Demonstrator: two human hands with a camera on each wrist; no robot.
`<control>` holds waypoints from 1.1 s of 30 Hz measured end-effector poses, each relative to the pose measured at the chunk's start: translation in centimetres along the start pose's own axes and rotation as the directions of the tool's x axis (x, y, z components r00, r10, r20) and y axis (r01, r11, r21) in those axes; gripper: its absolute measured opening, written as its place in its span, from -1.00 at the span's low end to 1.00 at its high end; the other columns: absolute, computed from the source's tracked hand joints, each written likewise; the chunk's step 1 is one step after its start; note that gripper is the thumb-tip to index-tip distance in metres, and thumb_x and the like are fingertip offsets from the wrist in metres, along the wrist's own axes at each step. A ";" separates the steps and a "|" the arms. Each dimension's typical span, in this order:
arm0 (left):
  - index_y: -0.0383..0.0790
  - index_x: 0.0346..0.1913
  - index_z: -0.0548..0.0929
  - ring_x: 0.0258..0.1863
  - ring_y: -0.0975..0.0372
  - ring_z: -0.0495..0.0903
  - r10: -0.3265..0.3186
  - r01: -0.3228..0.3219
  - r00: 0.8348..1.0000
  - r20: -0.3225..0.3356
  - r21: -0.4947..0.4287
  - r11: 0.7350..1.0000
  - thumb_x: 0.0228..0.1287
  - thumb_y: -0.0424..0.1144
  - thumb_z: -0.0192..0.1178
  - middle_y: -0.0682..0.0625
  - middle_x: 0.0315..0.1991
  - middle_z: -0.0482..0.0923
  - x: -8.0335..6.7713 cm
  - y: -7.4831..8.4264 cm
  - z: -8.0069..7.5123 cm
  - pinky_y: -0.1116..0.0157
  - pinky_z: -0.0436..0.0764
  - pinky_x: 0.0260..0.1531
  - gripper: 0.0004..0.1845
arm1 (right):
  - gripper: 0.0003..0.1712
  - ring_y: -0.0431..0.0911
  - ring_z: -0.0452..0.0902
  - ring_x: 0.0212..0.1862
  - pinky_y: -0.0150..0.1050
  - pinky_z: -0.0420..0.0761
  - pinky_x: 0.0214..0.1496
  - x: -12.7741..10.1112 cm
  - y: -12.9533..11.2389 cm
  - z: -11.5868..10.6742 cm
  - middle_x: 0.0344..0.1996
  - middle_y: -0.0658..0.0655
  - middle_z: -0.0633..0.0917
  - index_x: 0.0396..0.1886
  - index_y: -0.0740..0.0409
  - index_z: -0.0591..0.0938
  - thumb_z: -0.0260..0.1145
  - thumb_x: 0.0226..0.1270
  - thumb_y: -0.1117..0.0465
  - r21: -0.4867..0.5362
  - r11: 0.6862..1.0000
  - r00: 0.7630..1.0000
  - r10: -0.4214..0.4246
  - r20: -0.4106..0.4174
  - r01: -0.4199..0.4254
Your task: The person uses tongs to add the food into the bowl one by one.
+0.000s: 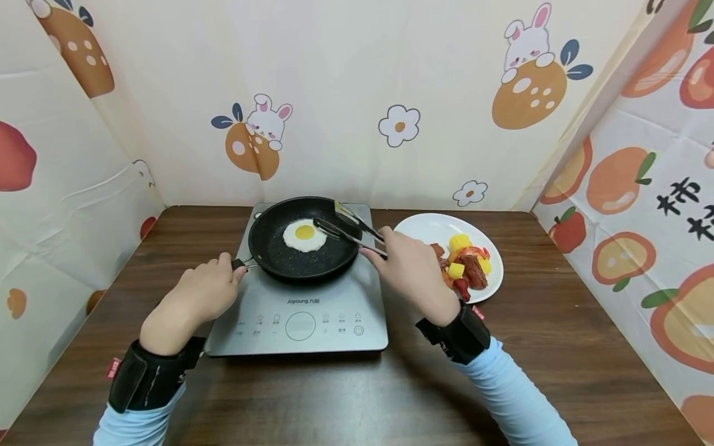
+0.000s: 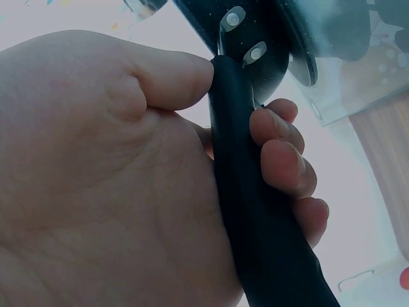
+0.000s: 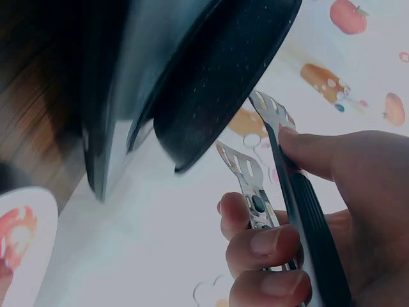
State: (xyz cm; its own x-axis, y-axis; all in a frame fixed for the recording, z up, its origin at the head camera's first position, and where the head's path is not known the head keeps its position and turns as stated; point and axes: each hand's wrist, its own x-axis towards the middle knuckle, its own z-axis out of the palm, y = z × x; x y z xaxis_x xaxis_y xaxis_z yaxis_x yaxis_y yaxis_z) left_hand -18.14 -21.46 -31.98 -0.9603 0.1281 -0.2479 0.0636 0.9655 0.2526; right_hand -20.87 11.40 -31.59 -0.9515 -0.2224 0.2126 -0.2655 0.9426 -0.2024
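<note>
A black frying pan (image 1: 290,263) sits on the silver induction cooktop (image 1: 245,334), with a fried egg (image 1: 304,235) lying inside it. My left hand (image 1: 207,286) grips the pan by its black handle (image 2: 239,173), fingers wrapped round it in the left wrist view. In my right hand (image 1: 415,272) is a pair of tongs (image 1: 357,238), pinched between thumb and fingers. The two arms of the tongs stand apart; one tip reaches over the egg's right edge, the other is near the pan's right rim. Whether the tip touches the egg I cannot tell.
Right of the cooktop stands a white plate (image 1: 493,282) with meat pieces (image 1: 473,271), yellow cubes (image 1: 456,271) and other food. The brown wooden table (image 1: 535,347) ends at a printed curtain (image 1: 346,155) behind and at both sides.
</note>
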 end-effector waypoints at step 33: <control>-0.59 0.02 0.33 -0.32 -0.03 0.46 -0.003 0.003 1.000 -0.007 -0.001 1.000 0.67 -0.10 -0.22 -0.25 -0.31 0.45 -0.2 0.1 0.1 0.02 0.39 -0.26 -0.53 | -0.25 0.29 0.60 -0.43 0.00 0.43 -0.60 -3.8 16.1 -3.1 -0.31 0.49 0.70 0.13 0.40 0.55 0.23 0.45 -0.25 -0.161 0.938 0.945 0.321 0.063 -0.307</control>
State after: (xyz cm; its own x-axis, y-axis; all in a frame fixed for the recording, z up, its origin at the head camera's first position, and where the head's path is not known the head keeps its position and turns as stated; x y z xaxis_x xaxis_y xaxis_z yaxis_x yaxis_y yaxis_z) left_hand -17.95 -21.37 -31.96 -0.9623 0.1234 -0.2422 0.0602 0.9657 0.2526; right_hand -21.08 28.17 -32.68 -0.9942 0.0763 0.0761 0.0684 0.9925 -0.1014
